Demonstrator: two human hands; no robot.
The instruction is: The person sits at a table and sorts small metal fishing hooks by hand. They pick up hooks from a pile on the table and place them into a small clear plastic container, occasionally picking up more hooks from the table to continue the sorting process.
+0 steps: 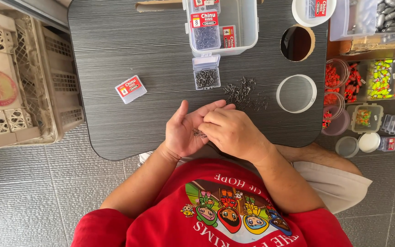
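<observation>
Above the near edge of the dark table [115,50], a few small hooks [200,133] are cradled in the cupped, open left hand [186,130], and the right hand [232,132] is laid against it, fingertips pinched on them. Hooks could be spilled if the palm tilts, or a finger pricked. One loose pile [245,93], one open small box [206,77], one closed red-labelled box [130,88] and one round clear lid [296,93] are counted
</observation>
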